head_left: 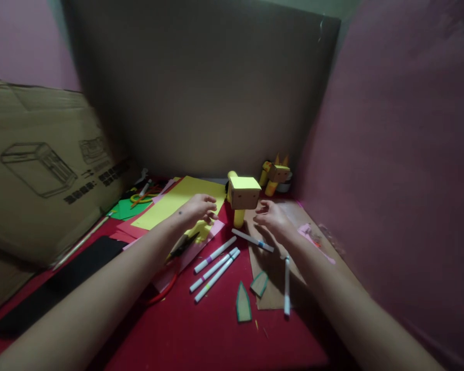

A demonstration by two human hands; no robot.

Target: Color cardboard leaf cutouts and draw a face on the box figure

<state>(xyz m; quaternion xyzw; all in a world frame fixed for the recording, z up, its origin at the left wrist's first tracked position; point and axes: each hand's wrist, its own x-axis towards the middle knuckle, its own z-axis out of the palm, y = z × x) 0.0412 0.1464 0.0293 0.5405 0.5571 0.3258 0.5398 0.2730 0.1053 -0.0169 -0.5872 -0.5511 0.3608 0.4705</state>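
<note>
A paper and cardboard animal figure [245, 197] with a yellow top and a brown box-shaped head stands upright between my hands. To its left is my left hand [201, 210], fingers loosely curled and apart, with nothing in it. My right hand [272, 217] is on the other side, close to the figure's head, its fingers apart and bent; no contact is plain to see. In front lie several white markers [215, 255] and two pointed cardboard pieces [243, 303] with green edges. Scissors with red handles [166, 291] are partly hidden by my left forearm.
Behind, to the right, stands a second similar figure [277, 175] with orange spikes. Yellow paper [170, 203] and other coloured sheets lie left, near a black flat object [67, 286]. A cardboard sheet [270, 288] lies right. A large box [34, 154] and pink walls enclose the red tabletop [201, 335].
</note>
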